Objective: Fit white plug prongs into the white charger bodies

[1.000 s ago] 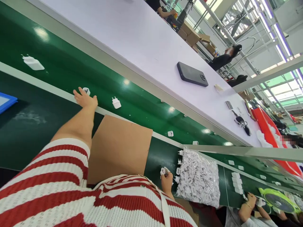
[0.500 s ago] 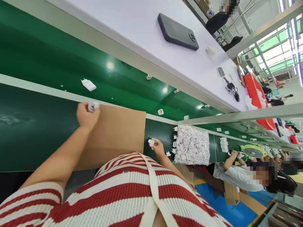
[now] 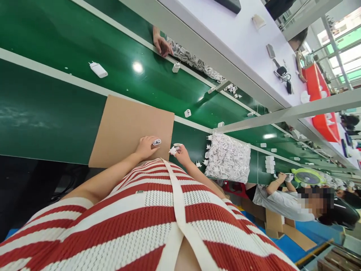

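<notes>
A green belt (image 3: 121,69) runs past us, with a cardboard sheet (image 3: 129,122) beside it and a full bag (image 3: 229,160) farther right. Over the sheet, the left hand (image 3: 146,147) has its fingers curled around a charger (image 3: 156,142), end face up. Just off the sheet's right edge, the right hand (image 3: 182,155) pinches a white plug (image 3: 173,150). I'd hold both lightly by the sides, keeping face and prongs uncovered.

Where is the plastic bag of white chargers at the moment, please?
In the head view, the plastic bag of white chargers lies right of centre on the dark green bench, to the right of the person's right hand.
</notes>
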Action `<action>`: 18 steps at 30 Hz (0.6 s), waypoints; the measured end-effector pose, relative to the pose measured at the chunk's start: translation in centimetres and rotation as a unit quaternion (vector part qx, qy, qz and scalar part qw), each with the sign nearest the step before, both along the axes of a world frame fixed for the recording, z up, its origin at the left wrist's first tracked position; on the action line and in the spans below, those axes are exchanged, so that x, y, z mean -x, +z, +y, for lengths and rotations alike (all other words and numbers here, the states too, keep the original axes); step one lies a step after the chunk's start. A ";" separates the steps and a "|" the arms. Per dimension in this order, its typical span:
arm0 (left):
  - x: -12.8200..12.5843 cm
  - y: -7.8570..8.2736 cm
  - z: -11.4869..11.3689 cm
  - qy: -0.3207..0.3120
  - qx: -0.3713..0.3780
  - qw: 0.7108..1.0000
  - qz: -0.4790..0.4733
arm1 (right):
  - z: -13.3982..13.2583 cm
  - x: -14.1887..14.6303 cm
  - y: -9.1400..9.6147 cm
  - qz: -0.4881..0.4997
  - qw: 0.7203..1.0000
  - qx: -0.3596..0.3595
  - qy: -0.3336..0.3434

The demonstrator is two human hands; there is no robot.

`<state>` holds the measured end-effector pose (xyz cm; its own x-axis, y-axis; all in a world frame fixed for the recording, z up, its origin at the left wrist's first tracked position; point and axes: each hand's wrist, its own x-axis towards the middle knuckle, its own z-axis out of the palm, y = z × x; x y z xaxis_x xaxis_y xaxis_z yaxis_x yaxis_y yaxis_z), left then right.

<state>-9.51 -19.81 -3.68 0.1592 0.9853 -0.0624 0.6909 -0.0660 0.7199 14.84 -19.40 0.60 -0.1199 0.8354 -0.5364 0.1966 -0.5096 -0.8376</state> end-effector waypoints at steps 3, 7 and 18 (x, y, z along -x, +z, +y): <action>-0.5 -0.7 -0.6 -0.009 0.006 1.000 -0.005 | 0.2 0.3 0.2 0.014 1.000 -0.013 0.007; -1.1 -1.4 -1.2 -0.017 0.021 0.999 -0.021 | 0.8 1.0 0.7 0.040 0.999 -0.008 0.009; -0.8 -2.1 -1.2 -0.024 0.030 0.998 -0.054 | 1.5 2.7 0.3 0.042 0.998 0.041 0.028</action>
